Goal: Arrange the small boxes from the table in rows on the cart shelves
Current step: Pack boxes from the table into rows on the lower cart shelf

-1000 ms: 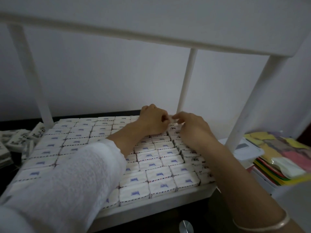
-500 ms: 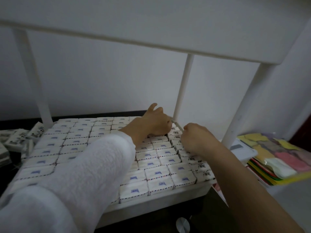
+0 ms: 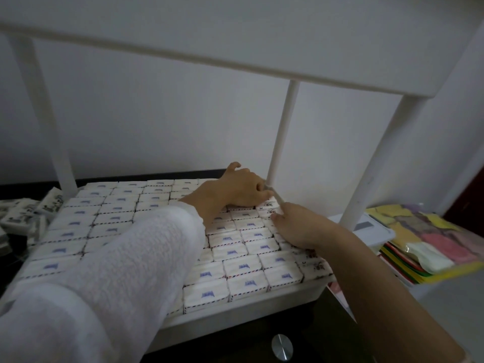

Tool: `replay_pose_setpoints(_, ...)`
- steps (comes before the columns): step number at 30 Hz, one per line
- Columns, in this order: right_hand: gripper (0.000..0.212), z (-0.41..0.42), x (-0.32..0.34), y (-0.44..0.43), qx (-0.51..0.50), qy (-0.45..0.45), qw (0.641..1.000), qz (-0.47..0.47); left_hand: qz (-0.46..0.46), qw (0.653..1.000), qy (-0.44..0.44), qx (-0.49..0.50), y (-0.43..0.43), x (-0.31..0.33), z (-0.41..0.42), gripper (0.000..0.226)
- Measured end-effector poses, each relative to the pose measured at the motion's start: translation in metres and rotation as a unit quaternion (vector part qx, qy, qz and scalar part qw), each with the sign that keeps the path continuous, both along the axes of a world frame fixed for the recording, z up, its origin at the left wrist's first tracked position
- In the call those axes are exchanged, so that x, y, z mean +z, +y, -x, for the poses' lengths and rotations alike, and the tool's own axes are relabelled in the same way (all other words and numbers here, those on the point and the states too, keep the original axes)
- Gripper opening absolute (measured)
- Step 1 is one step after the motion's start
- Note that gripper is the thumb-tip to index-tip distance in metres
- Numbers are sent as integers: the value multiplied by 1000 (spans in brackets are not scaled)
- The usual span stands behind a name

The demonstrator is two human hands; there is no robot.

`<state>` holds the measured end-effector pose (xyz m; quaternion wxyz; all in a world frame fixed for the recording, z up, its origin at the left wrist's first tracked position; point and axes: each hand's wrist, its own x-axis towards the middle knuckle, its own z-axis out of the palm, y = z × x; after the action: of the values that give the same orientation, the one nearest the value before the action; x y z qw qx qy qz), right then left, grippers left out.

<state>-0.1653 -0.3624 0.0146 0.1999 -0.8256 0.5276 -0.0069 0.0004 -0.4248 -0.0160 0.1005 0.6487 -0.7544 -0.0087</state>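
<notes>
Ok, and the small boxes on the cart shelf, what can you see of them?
The small boxes look paper-wrapped: white, a blue mark in the middle, a red-and-blue dashed border. They lie flat in tight rows across the cart shelf. The rightmost column shows dark print instead. The left hand and the right hand rest on boxes near the rear right post; their grip is unclear. A white sleeve hides some rows.

Looking like a home room: plain wall [image 3: 157, 113] running behind the left hand [image 3: 235, 189], coloured packets [image 3: 424, 239] lying stacked on a plastic bin [image 3: 377, 226] right of the right hand [image 3: 298, 229], loose boxes [image 3: 21, 218] sitting on a dark table [image 3: 23, 188] far left.
</notes>
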Motion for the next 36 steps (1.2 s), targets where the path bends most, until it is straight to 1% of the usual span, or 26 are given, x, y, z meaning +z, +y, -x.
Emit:
replay_pose_setpoints(2,44,-1,-1,1,3,-7,1000,7,-1,1000,4,6,0,0,1,50)
replay_pose_setpoints(4,53,-2,0,-1,7,-5,1000,-13,-4,1000,-1,9,1,0,1,52)
replay_pose_setpoints(6,61,-3,3,-4,6,-9,999,-32,-2,1000,-4,7,1,-2,1,50)
replay_pose_setpoints(8,59,-4,2,-7,4,-10,1000,-17,9,1000,-3,8,2,-4,0,47)
replay_pose_setpoints(11,50,-5,5,-7,7,-28,998,50,37,999,16,28,3,-9,-5,46)
replay_pose_setpoints(13,49,-3,10,-5,4,-63,992,112,47,998,19,44,7,-8,-4,45)
replay_pose_setpoints(15,50,0,16,-2,16,-109,983,149,66,996,19,48,15,-3,-1,41)
replay_pose_setpoints(18,49,0,21,8,49,-189,971,138,118,989,54,77,37,12,2,36)
replay_pose_setpoints(21,46,-6,24,29,86,-266,949,144,157,971,128,126,84,32,-2,31)
replay_pose_setpoints(23,41,-15,29,48,114,-316,930,150,176,964,128,155,130,42,-1,25)
replay_pose_setpoints(25,37,-27,36,72,154,-341,917,138,189,960,111,175,186,44,1,18)
replay_pose_setpoints(26,35,-33,40,85,177,-335,918,120,190,959,103,184,214,43,1,18)
replay_pose_setpoints(27,34,-39,43,99,203,-305,926,96,187,958,94,196,243,42,-1,17)
replay_pose_setpoints(29,34,-52,48,127,270,-205,941,17,175,954,74,231,299,34,-8,17)
replay_pose_setpoints(30,35,-60,48,142,308,-159,937,-32,166,952,71,247,326,29,-13,17)
replay_pose_setpoints(32,37,-78,43,172,383,-98,912,-109,146,946,78,278,376,20,-26,15)
replay_pose_setpoints(34,35,-98,32,203,430,-92,889,-132,134,937,76,314,418,11,-42,14)
replay_pose_setpoints(35,32,-109,25,216,442,-109,881,-126,135,929,68,337,434,6,-51,15)
replay_pose_setpoints(36,31,-121,18,227,453,-128,877,-101,140,921,57,360,449,1,-61,16)
